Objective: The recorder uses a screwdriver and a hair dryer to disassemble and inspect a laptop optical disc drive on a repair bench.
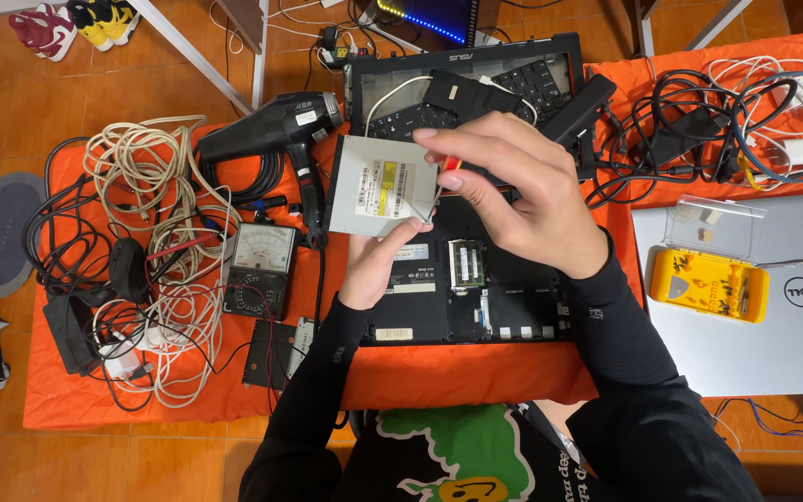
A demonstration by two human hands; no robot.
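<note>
The left hand [375, 263] holds a flat grey disc drive [381, 186] from below, thumb and fingers pinching its lower right corner so that it hangs tilted above the orange cloth [476, 372], label side up. The right hand [522, 191] reaches over from the right with its fingers pressed together around a small screwdriver [442, 181] with a red handle; the thin shaft points down at the drive's right edge, near where the left thumb grips. Just below both hands lies an opened black laptop base [476, 297], bottom up, with a green memory card [466, 263] showing in its open bay. Behind the hands sits a second black laptop [541, 79] with its keyboard exposed and a black block and a white cable lying on it. To the left of the drive are a black heat gun [276, 125], a dial meter [257, 265] and a loose heap of white and black cables [155, 242]. To the right, well apart from the hands, a yellow bit case [708, 284] with a clear lid rests on a closed silver laptop [745, 344], and more tangled cables [699, 121] lie beyond it
</note>
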